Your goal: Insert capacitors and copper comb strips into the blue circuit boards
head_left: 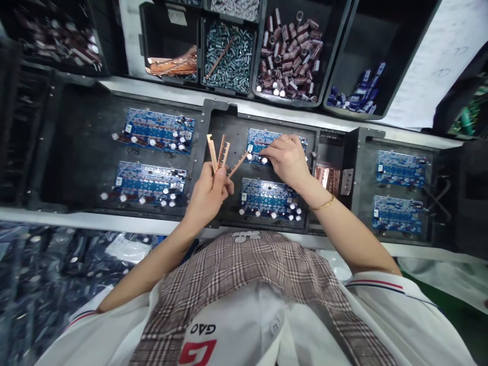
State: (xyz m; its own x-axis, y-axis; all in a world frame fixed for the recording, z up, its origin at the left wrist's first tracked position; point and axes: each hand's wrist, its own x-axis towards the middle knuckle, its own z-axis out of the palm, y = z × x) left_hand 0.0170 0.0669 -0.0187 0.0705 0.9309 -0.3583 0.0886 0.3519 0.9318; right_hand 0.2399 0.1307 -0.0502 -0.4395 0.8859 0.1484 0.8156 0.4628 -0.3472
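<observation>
My left hand [210, 190] is closed round several notched copper strips [224, 155], which fan out upward from the thumb and fingers. One of the copper strips slants right, its end near the upper blue circuit board [256, 140] in the middle tray. Over that same board, my right hand [285, 158] has its fingertips pinched together low on its front part; whatever they hold is hidden. White-topped round capacitors [264, 160] stand along the board's near edge. Just below lies a second blue circuit board [269, 198], also with capacitors along its near edge.
More circuit boards lie in the left tray [84, 147] and the right tray [400, 190]. Behind stand bins of copper strips [173, 66], screws [232, 56], brown capacitors [292, 51] and blue capacitors [362, 91]. A compartment beside my right wrist holds copper-coloured pieces [327, 178].
</observation>
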